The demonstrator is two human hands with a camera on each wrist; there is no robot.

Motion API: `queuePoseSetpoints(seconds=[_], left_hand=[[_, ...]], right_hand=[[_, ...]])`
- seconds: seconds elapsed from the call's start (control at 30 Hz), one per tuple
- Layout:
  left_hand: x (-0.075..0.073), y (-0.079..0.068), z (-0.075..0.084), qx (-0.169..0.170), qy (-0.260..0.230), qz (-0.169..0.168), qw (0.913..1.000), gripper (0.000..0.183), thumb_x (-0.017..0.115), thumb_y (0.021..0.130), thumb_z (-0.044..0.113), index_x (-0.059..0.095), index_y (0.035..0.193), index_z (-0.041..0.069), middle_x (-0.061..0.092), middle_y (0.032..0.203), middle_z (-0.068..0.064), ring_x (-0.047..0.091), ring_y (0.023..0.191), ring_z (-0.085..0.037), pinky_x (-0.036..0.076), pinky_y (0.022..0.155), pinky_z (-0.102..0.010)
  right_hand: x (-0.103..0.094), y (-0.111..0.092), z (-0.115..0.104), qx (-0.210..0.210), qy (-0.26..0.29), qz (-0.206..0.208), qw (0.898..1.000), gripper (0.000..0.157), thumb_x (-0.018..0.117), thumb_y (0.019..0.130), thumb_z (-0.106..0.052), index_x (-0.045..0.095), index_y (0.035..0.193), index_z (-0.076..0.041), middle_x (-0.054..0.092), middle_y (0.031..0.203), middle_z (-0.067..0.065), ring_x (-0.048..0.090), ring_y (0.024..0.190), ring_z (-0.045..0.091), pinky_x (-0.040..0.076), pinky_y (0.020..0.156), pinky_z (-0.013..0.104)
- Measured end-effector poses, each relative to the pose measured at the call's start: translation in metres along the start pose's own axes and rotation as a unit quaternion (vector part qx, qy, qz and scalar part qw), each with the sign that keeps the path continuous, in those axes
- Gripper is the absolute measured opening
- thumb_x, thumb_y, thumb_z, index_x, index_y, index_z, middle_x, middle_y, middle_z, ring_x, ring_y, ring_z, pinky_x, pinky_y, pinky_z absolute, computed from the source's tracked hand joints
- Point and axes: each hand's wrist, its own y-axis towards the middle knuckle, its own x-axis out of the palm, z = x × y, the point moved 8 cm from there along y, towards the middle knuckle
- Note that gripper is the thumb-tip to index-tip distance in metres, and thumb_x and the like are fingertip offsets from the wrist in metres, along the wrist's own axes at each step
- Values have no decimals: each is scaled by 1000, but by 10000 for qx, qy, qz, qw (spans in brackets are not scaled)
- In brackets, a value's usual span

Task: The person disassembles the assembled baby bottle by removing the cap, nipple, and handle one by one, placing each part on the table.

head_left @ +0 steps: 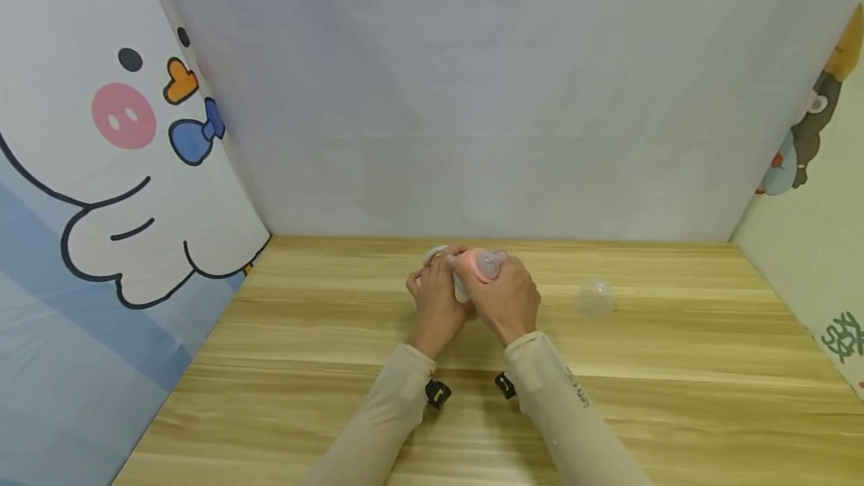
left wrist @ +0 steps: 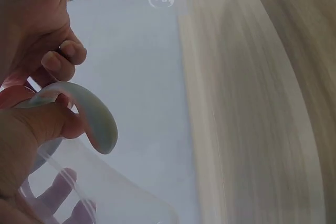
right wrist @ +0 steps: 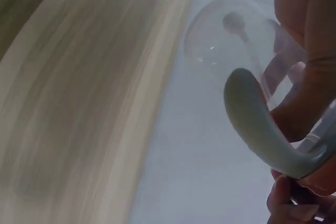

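Both hands are on a baby bottle, held over the middle of the table and tilted on its side in the head view. Its pink collar [head_left: 470, 267] and clear teat [head_left: 489, 264] point to the right. My right hand [head_left: 511, 298] grips the collar end. Around the transparent body [right wrist: 207, 51] curl the fingers of my left hand [head_left: 435, 298]. A curved grey-green handle [left wrist: 97, 116] sticks out between the hands, the left thumb against it. Inside the body, a thin straw with a round weight [right wrist: 233, 22] shows. Fingers hide much of the bottle's middle.
A clear dome-shaped cap [head_left: 595, 297] stands on the wooden table [head_left: 675, 366], to the right of the hands. A pale cloth wall [head_left: 472, 96] rises behind the table's back edge. Printed cloths flank it at left and right.
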Motion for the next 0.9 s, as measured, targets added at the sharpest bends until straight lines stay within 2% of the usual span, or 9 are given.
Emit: queuePoseSetpoints(seconds=[0.1,0.3,0.53,0.7,0.9], left_hand=[[-1,-2,-1,-46,-45,-25,10000,74,84,65,20,45,128,22,60,126,-1,49,121,-29,23,95,-49],[1,-1,-1,-20,-242,-366,9990,80,86,62,20,43,129,24,58,125,1,46,124,-27,22,95,-49],[3,-1,-6,-200,-947,-783,9922,77,85,65,15,43,129,24,60,122,3,43,127,-23,16,97,-53],[3,0,-8,-224,-933,-820,9920,78,85,66,19,42,131,24,60,123,3,42,128,-23,16,98,-52],[0,1,-14,-386,-858,-730,9929,79,84,65,12,42,131,24,61,119,1,46,119,-23,15,98,-51]], right_hand=[[0,1,-1,-83,74,-9,9999,66,56,68,-80,62,76,-15,65,69,3,58,58,19,41,49,29],[-2,3,-2,-561,657,-100,9962,54,65,73,-66,63,72,-12,65,67,6,56,54,17,44,47,28],[1,4,-6,-1028,834,-525,9898,40,73,73,-49,61,81,-11,65,76,5,55,63,17,45,54,28],[2,4,-8,-1187,739,-782,9871,45,72,75,-53,60,91,-13,65,84,3,56,68,16,46,60,28],[-5,2,-12,-981,399,-939,9899,54,66,74,-64,58,103,-18,61,88,1,52,66,18,41,56,28]])
